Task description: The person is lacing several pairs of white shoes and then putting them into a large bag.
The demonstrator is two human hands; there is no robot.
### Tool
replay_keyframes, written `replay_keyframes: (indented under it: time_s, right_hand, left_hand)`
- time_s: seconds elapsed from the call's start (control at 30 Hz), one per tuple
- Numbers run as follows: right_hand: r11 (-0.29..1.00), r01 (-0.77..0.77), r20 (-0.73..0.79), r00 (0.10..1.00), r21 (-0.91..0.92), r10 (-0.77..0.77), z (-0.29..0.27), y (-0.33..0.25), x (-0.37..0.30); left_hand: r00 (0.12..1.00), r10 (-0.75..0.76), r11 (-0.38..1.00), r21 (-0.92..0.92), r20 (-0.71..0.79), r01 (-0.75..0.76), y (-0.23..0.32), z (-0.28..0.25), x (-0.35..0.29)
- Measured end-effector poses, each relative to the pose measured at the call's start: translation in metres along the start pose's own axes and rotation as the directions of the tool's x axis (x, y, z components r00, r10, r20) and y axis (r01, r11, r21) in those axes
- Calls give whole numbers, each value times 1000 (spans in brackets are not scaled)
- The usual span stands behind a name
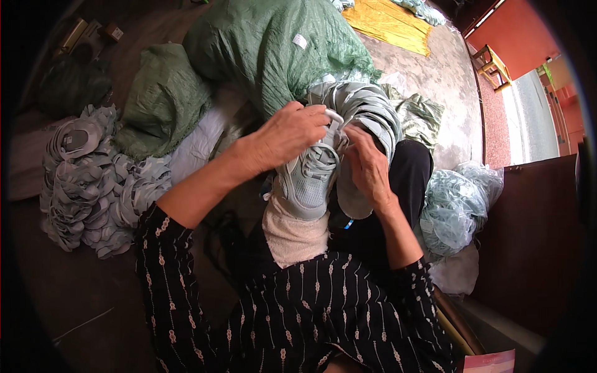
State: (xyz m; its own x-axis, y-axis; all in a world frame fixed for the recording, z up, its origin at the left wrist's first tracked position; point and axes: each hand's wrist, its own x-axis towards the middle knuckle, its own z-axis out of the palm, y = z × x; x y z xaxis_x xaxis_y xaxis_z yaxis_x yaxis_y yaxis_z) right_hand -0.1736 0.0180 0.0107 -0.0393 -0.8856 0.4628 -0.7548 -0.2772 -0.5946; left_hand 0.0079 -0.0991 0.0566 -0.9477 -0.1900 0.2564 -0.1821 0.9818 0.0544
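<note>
In front of me, toe toward my body, is a light grey shoe upper (311, 177) with a mesh toe and laces across its front. My left hand (289, 133) is closed, its fingers pinching the upper near the collar and the top of the laces. From the other side my right hand (368, 163) grips the upper near the tongue with bent fingers; its fingertips are partly hidden. A whitish cloth (292, 233) lies under the toe on my lap. Just beyond my hands, a stack of similar grey uppers (376, 115) leans against my right leg.
A large green woven sack (267, 50) stands ahead, with a smaller green sack (165, 93) left of it. Grey uppers form a heap (87, 180) at the left. Plastic-wrapped pieces (454, 208) lie at the right. Farther off are a yellow sheet (392, 25) and a wooden stool (493, 65).
</note>
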Motion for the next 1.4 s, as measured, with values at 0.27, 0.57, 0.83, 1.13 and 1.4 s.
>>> replay_keyframes:
  time_s: [0.27, 0.57, 0.83, 1.13, 1.4]
  right_hand:
    - [928, 350, 510, 826, -127, -242, -25, 33, 29]
    - [987, 160, 652, 746, 18, -133, -20, 36, 54]
    - [786, -595, 621, 683, 168, 385, -6, 26, 36]
    - [403, -601, 387, 777, 690, 496, -15, 20, 31]
    - [224, 145, -202, 946, 964, 253, -167, -20, 53]
  left_hand:
    - [964, -268, 772, -599, 0, 215, -17, 13, -23]
    - [971, -230, 813, -562, -66, 154, -12, 17, -15]
    - [946, -98, 995, -23, -307, 96, 33, 19, 3]
    - [959, -143, 955, -287, -243, 70, 51, 39, 3]
    - [994, -100, 971, -221, -40, 89, 61, 31, 2]
